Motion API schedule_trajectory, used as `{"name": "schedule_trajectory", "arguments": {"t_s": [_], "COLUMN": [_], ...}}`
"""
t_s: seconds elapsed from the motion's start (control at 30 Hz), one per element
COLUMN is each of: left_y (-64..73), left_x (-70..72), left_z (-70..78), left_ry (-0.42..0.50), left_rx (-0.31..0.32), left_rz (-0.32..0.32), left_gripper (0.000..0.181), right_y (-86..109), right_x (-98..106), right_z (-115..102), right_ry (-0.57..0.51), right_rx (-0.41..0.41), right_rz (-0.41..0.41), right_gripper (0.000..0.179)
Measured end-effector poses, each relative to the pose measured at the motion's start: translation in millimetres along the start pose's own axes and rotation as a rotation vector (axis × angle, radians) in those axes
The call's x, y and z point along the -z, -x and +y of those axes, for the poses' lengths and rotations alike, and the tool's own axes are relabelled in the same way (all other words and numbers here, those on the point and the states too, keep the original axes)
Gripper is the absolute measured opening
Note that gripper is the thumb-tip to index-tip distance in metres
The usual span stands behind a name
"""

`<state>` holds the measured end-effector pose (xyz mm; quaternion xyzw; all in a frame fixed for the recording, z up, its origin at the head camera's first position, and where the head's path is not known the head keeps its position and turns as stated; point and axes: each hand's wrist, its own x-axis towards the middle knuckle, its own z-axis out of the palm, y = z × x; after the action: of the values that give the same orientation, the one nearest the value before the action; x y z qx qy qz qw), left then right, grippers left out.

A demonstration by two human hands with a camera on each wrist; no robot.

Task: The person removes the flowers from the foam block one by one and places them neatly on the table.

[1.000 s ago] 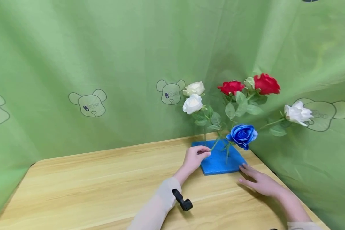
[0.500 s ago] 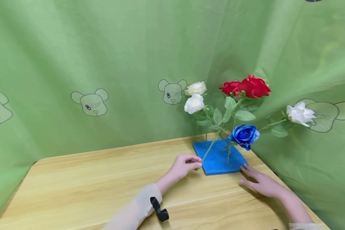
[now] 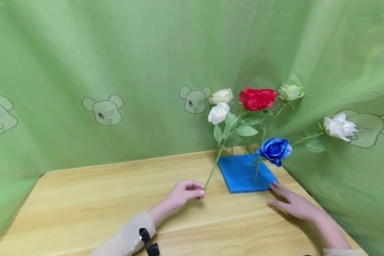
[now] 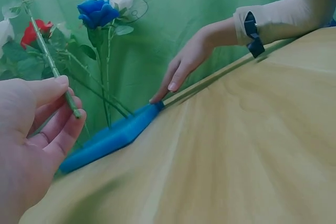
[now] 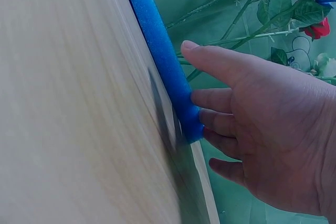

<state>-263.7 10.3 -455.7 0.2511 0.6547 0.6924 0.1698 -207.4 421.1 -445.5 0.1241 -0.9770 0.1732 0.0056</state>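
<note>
My left hand [image 3: 184, 195] pinches the lower stem of a red rose [image 3: 256, 99] between thumb and fingers. The stem's cut end pokes out past the fingers in the left wrist view, clear of the blue foam board [image 3: 238, 183]. Fingertips of my right hand [image 3: 294, 204] touch the board's near right corner, the fingers fairly straight. A blue rose [image 3: 275, 151] stands in the board, near its right side. A second red rose [image 4: 35, 32] shows beyond the held one in the left wrist view; the head view largely hides it.
Two pale roses, one a white rose [image 3: 218, 113], stand at the board's back left. A greenish-white rose [image 3: 291, 92] rises behind, and another white rose [image 3: 340, 127] leans right. The wooden table [image 3: 99, 199] meets a green curtain [image 3: 131, 53] at its back and right.
My left hand has moved left and toward me, carrying the red rose off the board. The bloom has swung left, uncovering the greenish-white rose. My right hand stays at the board's corner.
</note>
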Motion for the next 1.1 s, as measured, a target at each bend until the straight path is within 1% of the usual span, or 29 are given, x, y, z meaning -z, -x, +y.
{"name": "schedule_trajectory", "arguments": {"t_s": [0.1, 0.23, 0.37, 0.43, 0.57, 0.7, 0.77, 0.93, 1.1], "left_y": [15.4, 38.6, 62.3, 74.7, 99.4, 122.0, 131.6, 152.0, 170.3], "left_x": [9.7, 25.7, 40.7, 47.8, 61.7, 75.4, 81.4, 94.5, 104.7], "left_z": [-0.9, -2.0, -1.9, -1.9, -2.9, -1.9, -0.4, 2.0, 3.0], "left_ry": [0.026, 0.032, 0.039, 0.063, 0.140, 0.196, 0.219, 0.243, 0.249], "left_rx": [0.020, 0.046, 0.061, 0.067, 0.091, 0.125, 0.132, 0.109, 0.131], "left_rz": [0.006, 0.026, 0.069, 0.086, 0.110, 0.130, 0.143, 0.158, 0.217], "left_gripper": [0.030, 0.035, 0.038, 0.033, 0.018, 0.014, 0.014, 0.016, 0.017], "right_y": [-0.3, -0.9, -0.2, -0.1, -0.1, 0.3, 0.4, -0.4, -1.8], "right_x": [-1, -1, 0, 0, 0, 1, 2, 2, -1], "right_z": [1, 1, -1, -1, -1, -3, -3, -3, -1], "right_ry": [0.002, 0.000, -0.004, -0.001, 0.005, 0.009, 0.015, 0.026, 0.020], "right_rx": [-0.003, -0.001, 0.003, 0.007, 0.006, 0.002, 0.006, 0.002, 0.012], "right_rz": [-0.003, -0.003, 0.002, 0.005, 0.004, -0.002, -0.002, -0.002, -0.003], "right_gripper": [0.068, 0.068, 0.068, 0.068, 0.068, 0.069, 0.069, 0.068, 0.068]}}
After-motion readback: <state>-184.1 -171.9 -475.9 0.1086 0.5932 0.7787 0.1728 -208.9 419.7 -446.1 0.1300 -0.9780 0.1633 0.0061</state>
